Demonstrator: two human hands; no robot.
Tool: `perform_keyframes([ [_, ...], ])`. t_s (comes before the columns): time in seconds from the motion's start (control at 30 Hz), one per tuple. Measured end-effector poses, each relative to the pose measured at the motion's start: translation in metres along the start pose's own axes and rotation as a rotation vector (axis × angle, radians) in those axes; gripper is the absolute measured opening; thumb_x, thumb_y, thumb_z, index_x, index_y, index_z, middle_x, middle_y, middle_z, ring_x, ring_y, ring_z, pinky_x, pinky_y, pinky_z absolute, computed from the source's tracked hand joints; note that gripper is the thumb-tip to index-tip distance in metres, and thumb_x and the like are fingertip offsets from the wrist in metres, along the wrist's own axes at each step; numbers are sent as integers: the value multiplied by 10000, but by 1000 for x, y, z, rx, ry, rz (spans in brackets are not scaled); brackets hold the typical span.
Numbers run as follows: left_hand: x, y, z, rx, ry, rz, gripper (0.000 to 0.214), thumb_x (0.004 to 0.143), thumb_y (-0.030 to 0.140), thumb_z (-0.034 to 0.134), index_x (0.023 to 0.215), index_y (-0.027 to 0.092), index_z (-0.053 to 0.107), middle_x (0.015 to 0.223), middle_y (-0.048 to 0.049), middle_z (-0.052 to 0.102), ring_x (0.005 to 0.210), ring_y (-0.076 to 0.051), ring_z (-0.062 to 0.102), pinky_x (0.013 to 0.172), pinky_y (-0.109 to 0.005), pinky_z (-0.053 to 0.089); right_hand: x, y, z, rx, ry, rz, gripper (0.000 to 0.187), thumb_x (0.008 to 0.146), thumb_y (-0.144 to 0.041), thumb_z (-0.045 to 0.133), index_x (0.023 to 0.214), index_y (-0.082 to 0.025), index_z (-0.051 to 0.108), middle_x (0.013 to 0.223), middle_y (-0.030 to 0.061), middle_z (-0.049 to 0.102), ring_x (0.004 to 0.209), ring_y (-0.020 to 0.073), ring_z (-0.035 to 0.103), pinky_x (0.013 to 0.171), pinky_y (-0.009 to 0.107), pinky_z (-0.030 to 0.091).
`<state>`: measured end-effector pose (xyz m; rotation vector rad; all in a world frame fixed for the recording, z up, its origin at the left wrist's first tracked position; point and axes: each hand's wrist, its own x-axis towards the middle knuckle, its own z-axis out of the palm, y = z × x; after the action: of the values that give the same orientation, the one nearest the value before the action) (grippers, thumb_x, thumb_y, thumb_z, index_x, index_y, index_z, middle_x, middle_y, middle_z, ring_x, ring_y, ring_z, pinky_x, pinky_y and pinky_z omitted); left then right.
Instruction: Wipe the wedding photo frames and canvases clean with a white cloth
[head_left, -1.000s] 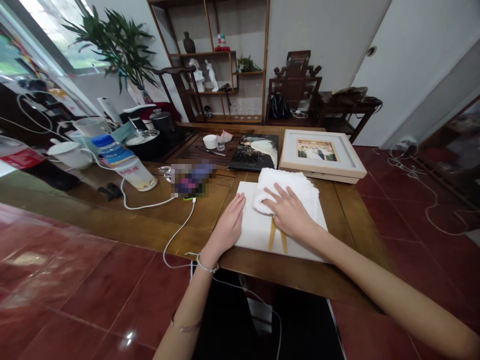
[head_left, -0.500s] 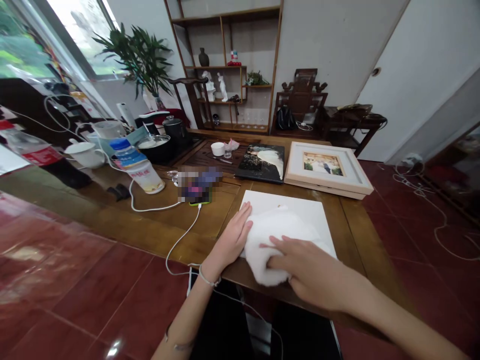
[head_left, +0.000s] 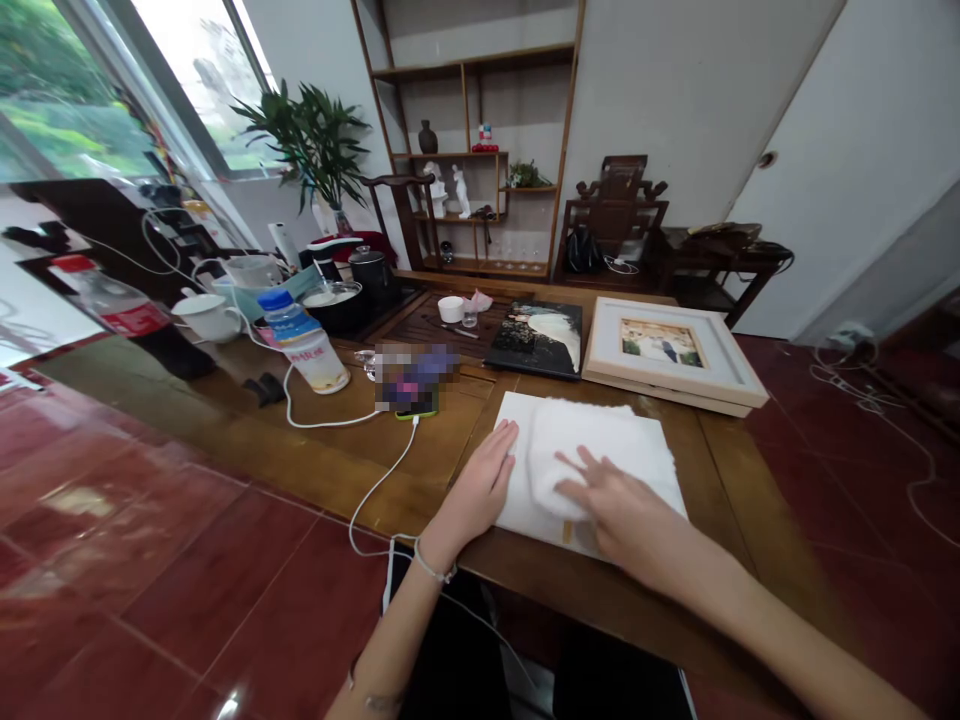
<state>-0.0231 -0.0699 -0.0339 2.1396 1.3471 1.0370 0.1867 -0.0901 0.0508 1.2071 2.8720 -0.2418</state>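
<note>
A white board or panel [head_left: 517, 512] lies flat near the front edge of the wooden table. My left hand [head_left: 481, 482] rests along its left side, fingers stretched out and steadying the edge. A fluffy white cloth [head_left: 592, 428] is spread over the board's upper middle. My right hand [head_left: 626, 510] presses on the cloth with its fingertips, which push into the fabric. Part of the board is hidden under the cloth and my right hand. A small brownish patch [head_left: 568, 532] shows at the board's near edge.
Behind the board lie a dark photo panel [head_left: 534, 338] and a pale framed photo [head_left: 739, 375]. To the left stand a cola bottle [head_left: 150, 325], a blue-capped bottle [head_left: 307, 350] and a white cup [head_left: 210, 318]. A white cable [head_left: 367, 495] runs over the table edge.
The cloth has moved away from me across the board, from its near edge to its upper middle, with my right hand on it. My left hand stays at the board's left side.
</note>
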Motion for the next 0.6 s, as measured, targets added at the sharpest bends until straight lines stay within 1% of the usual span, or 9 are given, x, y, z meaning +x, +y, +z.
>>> perform_keyframes([
  [0.1,0,0,-2,-28,-11,37,443,948,193,341,1388,160,377,1455,-122,378,1378,-215,294,1141,-466,270,-24,-21,-5,116,-65,-128,695,592,62,396,1192,-250,552,1443,54,409,1310,282,372,1024,451,385],
  [0.2,-1,1,-2,-32,-4,32,448,938,182,357,1385,164,380,1457,-123,375,1378,-222,295,1142,-461,273,-38,-5,-11,155,12,-101,748,602,58,382,1263,-278,481,1412,62,446,1210,246,498,925,374,476],
  [0.27,-1,2,-2,-17,6,9,446,940,185,349,1384,157,381,1452,-125,382,1375,-218,301,1145,-459,265,-42,20,-20,118,129,-43,698,650,47,378,1280,-243,464,1322,104,529,1095,244,581,850,357,514],
  [0.33,-1,2,-1,-4,9,4,443,944,191,340,1383,149,380,1445,-127,392,1373,-213,306,1145,-458,266,-43,46,-30,-1,280,50,549,710,19,386,1190,-201,537,1258,143,567,1002,282,622,771,387,537],
  [0.37,0,2,-1,0,6,8,441,945,193,337,1382,147,381,1443,-126,395,1374,-210,305,1145,-458,266,-43,57,-34,-91,356,123,481,735,2,391,1139,-189,569,1284,157,545,990,314,623,729,411,543],
  [0.43,0,3,-1,6,4,12,439,946,196,334,1378,143,387,1445,-124,394,1375,-208,302,1146,-457,268,-42,71,-37,-283,460,290,426,762,-20,394,1098,-177,601,1410,163,418,1000,386,606,651,460,547],
  [0.5,0,3,-1,10,1,5,437,947,202,333,1376,140,393,1447,-121,391,1375,-207,301,1147,-452,270,-39,79,-29,-394,436,366,469,745,-3,388,1118,-181,610,1474,147,323,962,411,618,579,472,548],
  [0.53,0,3,-2,10,-1,1,437,947,204,333,1376,142,394,1448,-119,390,1375,-207,302,1147,-453,272,-36,82,-22,-404,380,351,510,724,15,387,1133,-190,611,1473,142,327,954,404,625,582,474,553],
  [0.6,0,3,-2,9,-1,-4,437,948,207,335,1377,155,394,1448,-112,392,1372,-208,310,1143,-462,279,-31,87,-2,-374,257,248,586,664,56,391,1138,-202,620,1437,141,393,1061,402,582,708,507,551],
])
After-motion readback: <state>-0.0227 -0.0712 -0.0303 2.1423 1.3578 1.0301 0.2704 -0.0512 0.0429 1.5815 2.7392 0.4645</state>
